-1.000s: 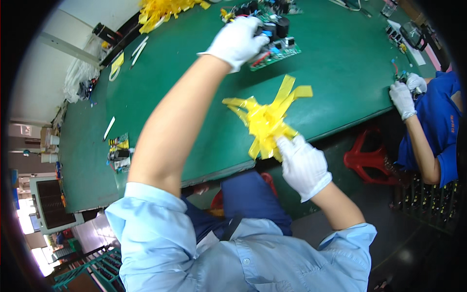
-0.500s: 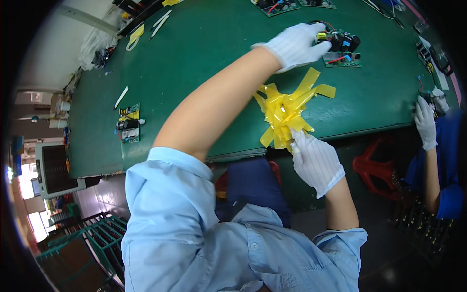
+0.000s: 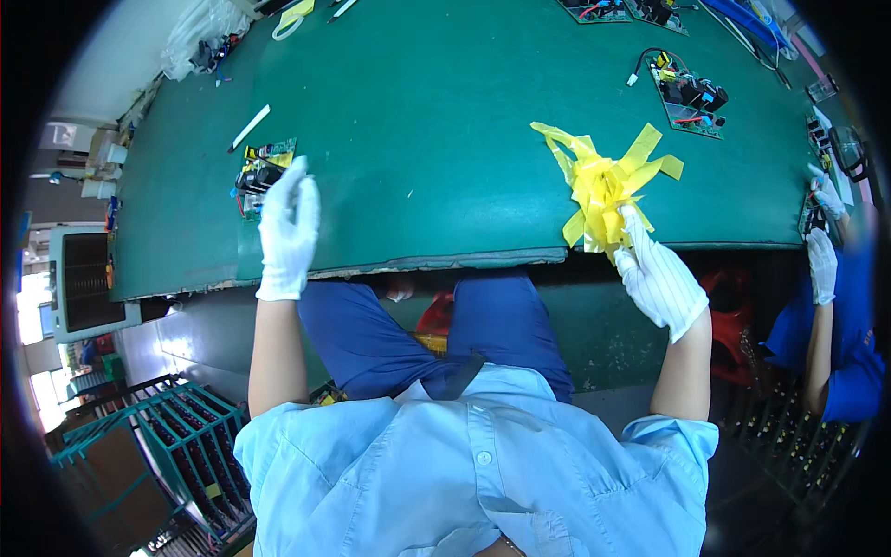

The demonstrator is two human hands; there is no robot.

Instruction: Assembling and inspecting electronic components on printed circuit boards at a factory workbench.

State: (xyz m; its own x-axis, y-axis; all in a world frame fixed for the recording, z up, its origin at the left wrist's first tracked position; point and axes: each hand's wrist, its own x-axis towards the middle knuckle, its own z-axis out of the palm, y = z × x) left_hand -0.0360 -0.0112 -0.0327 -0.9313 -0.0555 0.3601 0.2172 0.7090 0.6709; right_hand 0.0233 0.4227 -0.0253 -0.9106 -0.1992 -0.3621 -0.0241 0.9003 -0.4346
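My left hand point(image 3: 290, 227), in a white glove, is at the right edge of a small green circuit board point(image 3: 251, 206) with black components and a bit of yellow tape. Its fingers are stretched out, partly covering the board; I cannot tell whether they touch it. Near the table's front edge, my gloved right hand point(image 3: 661, 283) pinches the lower end of a crumpled bundle of yellow tape strips point(image 3: 603, 186). Beyond the bundle, to the right, lies another circuit board point(image 3: 691, 93) with black cylinders and a wire ending in a white plug.
More circuit boards point(image 3: 599, 9) lie at the far edge of the green table point(image 3: 418, 121). A white strip point(image 3: 250, 128) rests above the left board. On the far right, a co-worker's gloved hands point(image 3: 822, 265) handle a board. An old monitor point(image 3: 88, 283) stands at the left.
My left hand has left the far-right board, which now lies free on the table, and moved left to the other board. My right hand still pinches the tape bundle. The view has shifted.
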